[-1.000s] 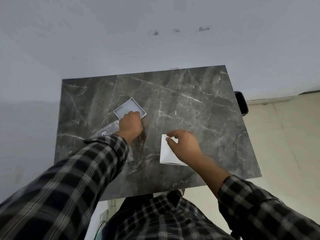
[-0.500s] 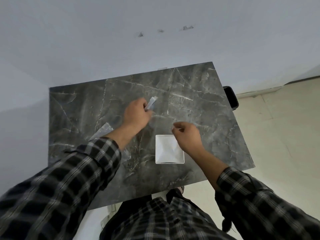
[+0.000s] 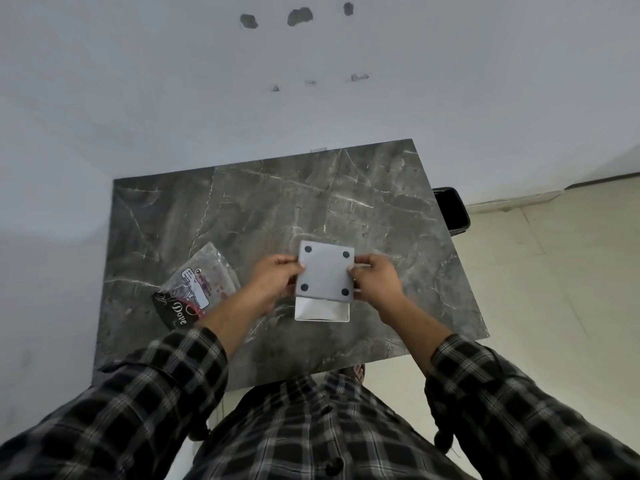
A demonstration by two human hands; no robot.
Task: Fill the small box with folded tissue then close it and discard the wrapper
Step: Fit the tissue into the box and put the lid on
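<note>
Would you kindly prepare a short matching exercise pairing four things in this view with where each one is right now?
Things:
1. grey square piece with four dark pads
2. white tray of tissue
3. Dove wrapper
4. black bin

Places:
A. on the floor past the table's right edge
B. lying on the table's left side
C. held between both hands
D. on the table, partly under the grey piece

Pairs: 1-C, 2-D, 3-B, 4-A

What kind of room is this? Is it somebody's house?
Probably a plain room in a home, though I can't be sure. There's a small dark marble-look table pushed against a bare white wall with old screw holes, pale floor tiles, and a black bin beside the table.
</note>
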